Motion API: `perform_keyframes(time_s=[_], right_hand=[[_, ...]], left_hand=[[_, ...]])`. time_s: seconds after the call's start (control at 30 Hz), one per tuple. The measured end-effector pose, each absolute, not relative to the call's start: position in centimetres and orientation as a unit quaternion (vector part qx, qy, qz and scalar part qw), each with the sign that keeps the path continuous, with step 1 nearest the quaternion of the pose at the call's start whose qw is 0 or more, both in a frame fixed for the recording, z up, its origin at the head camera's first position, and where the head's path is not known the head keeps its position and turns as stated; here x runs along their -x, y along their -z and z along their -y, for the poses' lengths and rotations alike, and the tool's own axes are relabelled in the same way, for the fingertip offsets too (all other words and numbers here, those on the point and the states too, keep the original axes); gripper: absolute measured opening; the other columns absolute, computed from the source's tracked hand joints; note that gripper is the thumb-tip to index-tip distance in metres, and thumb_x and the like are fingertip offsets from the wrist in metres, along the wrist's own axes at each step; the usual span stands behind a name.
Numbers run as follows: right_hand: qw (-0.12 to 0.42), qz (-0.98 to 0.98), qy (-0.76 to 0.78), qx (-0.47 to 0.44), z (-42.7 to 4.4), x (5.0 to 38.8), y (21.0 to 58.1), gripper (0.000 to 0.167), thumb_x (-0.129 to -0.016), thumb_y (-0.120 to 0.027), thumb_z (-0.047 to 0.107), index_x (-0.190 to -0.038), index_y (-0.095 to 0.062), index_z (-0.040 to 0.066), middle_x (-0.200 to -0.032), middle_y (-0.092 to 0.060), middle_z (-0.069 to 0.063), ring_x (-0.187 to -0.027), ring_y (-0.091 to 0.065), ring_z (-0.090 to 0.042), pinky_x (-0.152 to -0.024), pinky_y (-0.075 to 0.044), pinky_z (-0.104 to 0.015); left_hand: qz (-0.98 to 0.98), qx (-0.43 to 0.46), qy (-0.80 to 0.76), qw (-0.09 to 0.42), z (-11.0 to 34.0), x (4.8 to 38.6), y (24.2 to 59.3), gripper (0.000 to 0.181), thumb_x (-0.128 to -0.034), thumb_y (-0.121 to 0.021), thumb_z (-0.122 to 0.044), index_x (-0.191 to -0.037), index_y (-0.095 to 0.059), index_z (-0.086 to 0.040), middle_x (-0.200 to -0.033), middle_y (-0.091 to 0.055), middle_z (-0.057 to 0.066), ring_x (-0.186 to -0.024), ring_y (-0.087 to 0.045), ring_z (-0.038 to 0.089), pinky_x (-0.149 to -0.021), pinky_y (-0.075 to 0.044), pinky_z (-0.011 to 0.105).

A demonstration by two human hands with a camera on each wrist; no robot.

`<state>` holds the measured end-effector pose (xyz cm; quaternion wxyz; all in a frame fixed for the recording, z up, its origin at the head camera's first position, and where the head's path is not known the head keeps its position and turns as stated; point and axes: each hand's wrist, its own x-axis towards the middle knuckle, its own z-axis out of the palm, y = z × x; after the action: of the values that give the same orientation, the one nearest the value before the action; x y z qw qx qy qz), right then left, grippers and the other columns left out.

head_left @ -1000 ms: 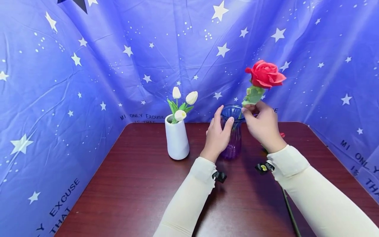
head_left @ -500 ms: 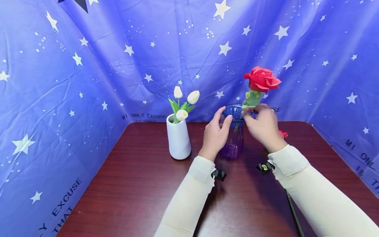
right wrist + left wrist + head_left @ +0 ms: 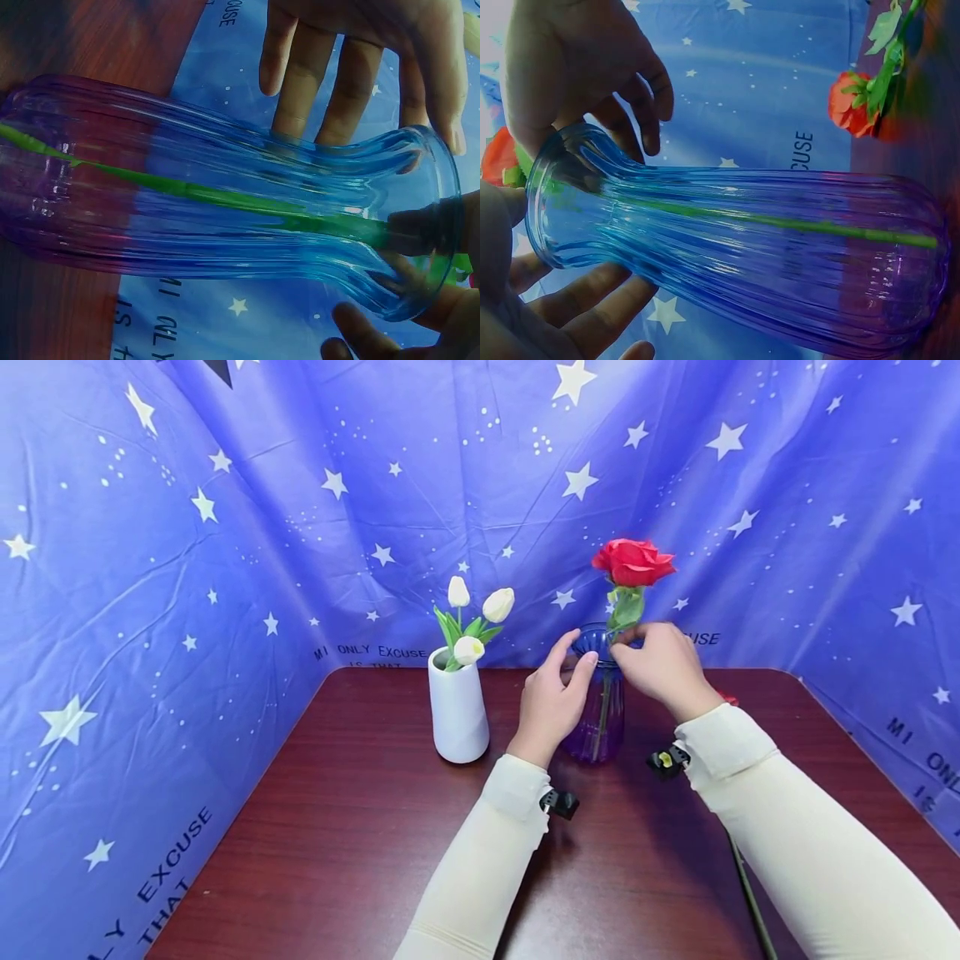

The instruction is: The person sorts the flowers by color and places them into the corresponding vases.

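Note:
A fluted glass vase point(image 3: 588, 742), blue at the mouth and purple at the base, stands upright on the table. My left hand point(image 3: 551, 703) holds it by the neck, thumb near the rim and fingers round the far side. At its mouth my right hand point(image 3: 663, 667) pinches the stem of a red rose point(image 3: 633, 562). The bloom is above the rim. Through the glass in the left wrist view, the green stem point(image 3: 780, 221) runs down to the vase's bottom. The right fingertips are partly inside the mouth.
Left of the glass vase stands a white vase point(image 3: 459, 717) with several white tulips point(image 3: 498, 604). A second red rose point(image 3: 850, 105) lies on the table to the right, mostly hidden by my right arm in the head view. A starry blue curtain point(image 3: 420, 510) hangs round the table.
The red rose has come down and left with my right hand, and its stem has slid deeper into the glass vase. My left hand stays at the vase's neck.

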<state>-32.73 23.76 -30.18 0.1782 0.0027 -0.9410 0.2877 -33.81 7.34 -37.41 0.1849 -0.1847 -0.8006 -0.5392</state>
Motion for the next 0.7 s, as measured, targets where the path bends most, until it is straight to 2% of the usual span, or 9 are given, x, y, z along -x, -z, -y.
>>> perform_keyframes(time_s=[0.13,0.37,0.7], right_hand=[[0.153,0.943,-0.297,0.003,-23.8,32.8,30.3,0.04,-0.095,-0.056,0.033,-0.112,-0.077,0.004,-0.109,-0.074,-0.021,-0.094,-0.064,-0.038,-0.076,-0.047,-0.049],[0.167,0.935,-0.313,0.007,-23.5,32.6,30.8,0.04,-0.097,-0.054,0.035,-0.114,-0.077,0.007,-0.117,-0.073,-0.021,-0.104,-0.065,-0.04,-0.087,-0.048,-0.055],[0.221,0.903,-0.367,0.028,-23.1,32.4,32.5,0.039,-0.096,-0.05,0.036,-0.118,-0.067,0.008,-0.119,-0.07,-0.02,-0.107,-0.061,-0.043,-0.093,-0.046,-0.058]], left_hand=[[0.801,0.187,0.537,0.187,-7.3,33.8,37.4,0.053,-0.1032,-0.05,-0.06,-0.151,-0.051,-0.037,-0.122,-0.074,-0.005,-0.101,-0.074,0.002,-0.09,-0.058,0.03],[0.795,0.184,0.549,0.18,-7.3,33.8,37.3,0.054,-0.1025,-0.051,-0.06,-0.15,-0.053,-0.035,-0.118,-0.074,-0.006,-0.099,-0.074,0.002,-0.087,-0.059,0.029],[0.781,0.184,0.571,0.173,-7.4,33.8,37.4,0.051,-0.1017,-0.055,-0.057,-0.148,-0.055,-0.035,-0.115,-0.075,-0.004,-0.099,-0.074,0.004,-0.087,-0.058,0.028]])
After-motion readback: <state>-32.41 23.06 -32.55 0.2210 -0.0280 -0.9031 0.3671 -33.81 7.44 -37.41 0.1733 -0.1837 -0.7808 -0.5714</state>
